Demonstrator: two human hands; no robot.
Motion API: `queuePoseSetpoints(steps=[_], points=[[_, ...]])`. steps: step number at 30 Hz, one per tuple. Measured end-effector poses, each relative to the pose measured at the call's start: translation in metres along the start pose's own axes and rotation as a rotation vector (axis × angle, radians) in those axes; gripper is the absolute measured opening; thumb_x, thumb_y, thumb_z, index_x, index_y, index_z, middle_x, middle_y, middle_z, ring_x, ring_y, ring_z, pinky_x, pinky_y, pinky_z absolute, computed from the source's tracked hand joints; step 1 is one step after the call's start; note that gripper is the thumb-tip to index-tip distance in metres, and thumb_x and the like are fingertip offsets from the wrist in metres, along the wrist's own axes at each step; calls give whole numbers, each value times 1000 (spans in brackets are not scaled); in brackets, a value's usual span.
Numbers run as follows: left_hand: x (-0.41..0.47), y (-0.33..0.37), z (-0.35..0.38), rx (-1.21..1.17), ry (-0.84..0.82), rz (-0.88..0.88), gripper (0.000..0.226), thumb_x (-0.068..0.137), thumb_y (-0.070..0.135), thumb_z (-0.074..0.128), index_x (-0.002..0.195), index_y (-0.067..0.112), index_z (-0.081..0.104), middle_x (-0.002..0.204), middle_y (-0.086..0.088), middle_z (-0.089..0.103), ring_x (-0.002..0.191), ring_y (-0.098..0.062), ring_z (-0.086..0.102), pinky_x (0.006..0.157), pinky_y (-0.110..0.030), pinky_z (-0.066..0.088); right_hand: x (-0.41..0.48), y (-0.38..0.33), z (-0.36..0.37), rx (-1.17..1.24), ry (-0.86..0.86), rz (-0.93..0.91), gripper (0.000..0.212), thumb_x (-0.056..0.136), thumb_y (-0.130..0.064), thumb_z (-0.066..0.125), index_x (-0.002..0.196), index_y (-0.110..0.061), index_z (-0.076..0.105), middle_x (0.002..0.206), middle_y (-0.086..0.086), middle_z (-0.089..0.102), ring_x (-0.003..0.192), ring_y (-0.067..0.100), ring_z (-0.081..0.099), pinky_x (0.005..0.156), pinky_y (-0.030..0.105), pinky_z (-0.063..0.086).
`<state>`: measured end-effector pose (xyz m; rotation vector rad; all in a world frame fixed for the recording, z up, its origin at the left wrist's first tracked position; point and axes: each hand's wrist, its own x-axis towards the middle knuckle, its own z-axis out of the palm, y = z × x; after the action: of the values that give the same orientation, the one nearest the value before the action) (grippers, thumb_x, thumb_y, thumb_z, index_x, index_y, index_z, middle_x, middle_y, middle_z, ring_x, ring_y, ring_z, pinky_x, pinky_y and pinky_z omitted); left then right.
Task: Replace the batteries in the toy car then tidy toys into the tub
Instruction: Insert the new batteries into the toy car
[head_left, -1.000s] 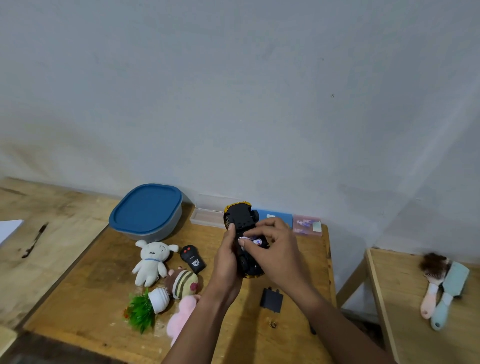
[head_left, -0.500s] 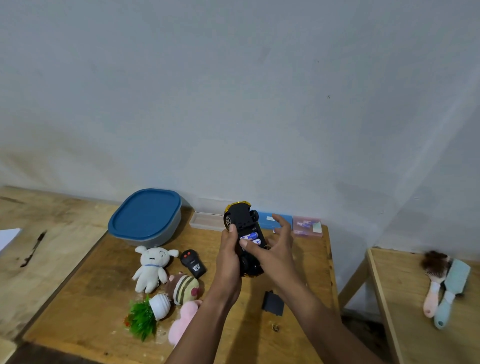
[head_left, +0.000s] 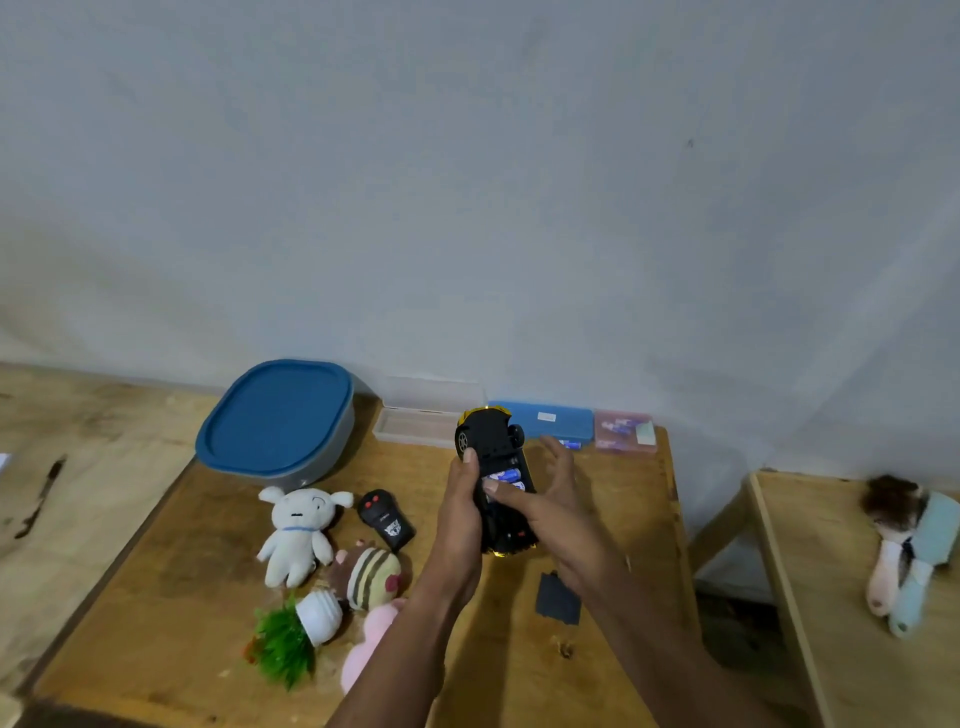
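**Batteries going into the toy car, lid still off**

Biggest thing first: the wooden worktop (head_left: 613, 525) against the wall, with the tub (head_left: 275, 418) at the back left, its blue lid still on. That'll have to come off before any tidying happens.

In front of the tub sits the toy pile: a white plush (head_left: 298, 530), a striped plush (head_left: 371, 574), a pink plush (head_left: 363, 649) partly behind the arm, and a little fake plant (head_left: 291, 639). All soft and light, grab them anywhere. The black remote (head_left: 387, 519) lies just beside the white plush.

The toy car (head_left: 493, 483) is held above the worktop, belly up, nose pointing away. The left hand (head_left: 460, 519) is clamped round its side, thumb up near the wheel. The right hand (head_left: 550, 504) is spread open, fingers splayed, thumb pressing on the batteries (head_left: 506, 475) in the open bay. Hard plastic shell, light I'd guess, a bit slippery, so gripping across the body between the wheels like that looks right. The batteries are small and smooth, and would probably roll if dropped.

The battery cover (head_left: 557, 597) lies flat on the worktop below the right wrist. Thin piece with tabs, I'd pinch it by the edges.

Seems like the batteries are nearly seated, cover next.
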<state>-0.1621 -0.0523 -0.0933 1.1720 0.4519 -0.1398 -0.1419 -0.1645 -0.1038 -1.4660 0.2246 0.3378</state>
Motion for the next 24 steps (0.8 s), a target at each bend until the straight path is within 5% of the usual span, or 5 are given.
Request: queuePoseSetpoints(steps=[3,7,17,21,24], points=[[17,-4,-9,-36,41,-89,53,103,54,40,136,17,59,126,-22,69,117,-38,67,103,-60,50,20,14,2,-74,108,-39,69,70,-42,86,129,-41,50,137,-5,43,122,14,51,85,26,54],[43,-7,-17,-88,106,-200,57,104,52,39,137,10,57,126,-26,68,112,-43,67,89,-52,60,65,39,-8,-218,337,-70,24,84,-36,76,104,-34,64,122,-1,62,117,20,59,96,37,51],[81,-10,-23,-197,20,-364,59,105,50,39,130,3,63,99,-18,70,84,-36,67,81,-48,60,139,60,-43,-1116,408,-180,27,89,-22,58,114,-15,66,115,7,62,106,25,58,83,34,47],[88,-11,-30,-200,-40,-373,55,106,47,35,119,6,68,90,-15,70,69,-31,71,65,-41,63,147,65,-50,-1279,385,-286,26,91,-24,60,115,-16,65,115,7,61,105,27,58,84,38,46],[89,-14,-37,-164,-53,-376,55,106,49,36,116,6,68,92,-15,71,73,-31,72,68,-40,63,148,67,-52,-1304,380,-291,27,94,-27,57,119,-18,64,118,4,60,109,26,56,87,40,48]])
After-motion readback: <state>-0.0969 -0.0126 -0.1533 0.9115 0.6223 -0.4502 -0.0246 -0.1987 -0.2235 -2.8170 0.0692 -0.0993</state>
